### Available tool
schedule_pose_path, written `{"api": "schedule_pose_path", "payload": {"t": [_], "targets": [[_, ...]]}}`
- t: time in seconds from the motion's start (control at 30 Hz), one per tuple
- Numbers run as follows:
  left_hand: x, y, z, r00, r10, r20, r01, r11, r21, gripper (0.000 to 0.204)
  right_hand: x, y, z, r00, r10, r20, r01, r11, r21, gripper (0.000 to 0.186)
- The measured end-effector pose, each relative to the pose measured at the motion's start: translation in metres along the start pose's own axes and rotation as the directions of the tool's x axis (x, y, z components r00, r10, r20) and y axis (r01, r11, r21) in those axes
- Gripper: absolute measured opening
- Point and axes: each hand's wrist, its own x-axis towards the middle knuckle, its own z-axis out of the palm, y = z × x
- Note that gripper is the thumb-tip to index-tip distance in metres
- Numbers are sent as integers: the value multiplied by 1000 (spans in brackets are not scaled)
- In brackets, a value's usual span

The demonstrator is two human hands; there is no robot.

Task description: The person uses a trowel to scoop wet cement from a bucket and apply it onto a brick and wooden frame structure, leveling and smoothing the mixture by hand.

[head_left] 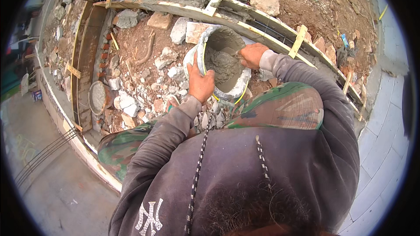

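A battered bucket [200, 54] of wet grey mortar [221, 67] is tilted over the rubble at my knees, its opening facing up toward me. My left hand [200, 81] grips the bucket's left side with fingers wrapped on it. My right hand [251, 56] is closed at the bucket's right rim on what looks like a trowel [232, 52], its blade partly hidden in the mortar. Just beyond the bucket runs a narrow timber formwork [238, 24] with short cross slats and grey mortar or concrete inside.
A second round container [100, 96] with grey mix sits at left beside a timber form [83, 65] and brickwork. Broken stones [166, 57] cover the soil around me. Rebar [48, 150] juts over the concrete floor [30, 126] at lower left. Pale blockwork [380, 118] borders the right.
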Motion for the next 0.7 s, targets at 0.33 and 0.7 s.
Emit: {"api": "schedule_pose_path", "payload": {"t": [0.33, 0.7], "targets": [[-10, 16, 21, 998, -37, -41, 40, 997, 72, 85, -11, 22, 96, 918, -360, -167, 378, 663, 646, 46], [6, -15, -26, 947, -299, -118, 224, 878, -424, 54, -89, 41, -35, 999, 7, 42, -42, 398, 917, 42]]}}
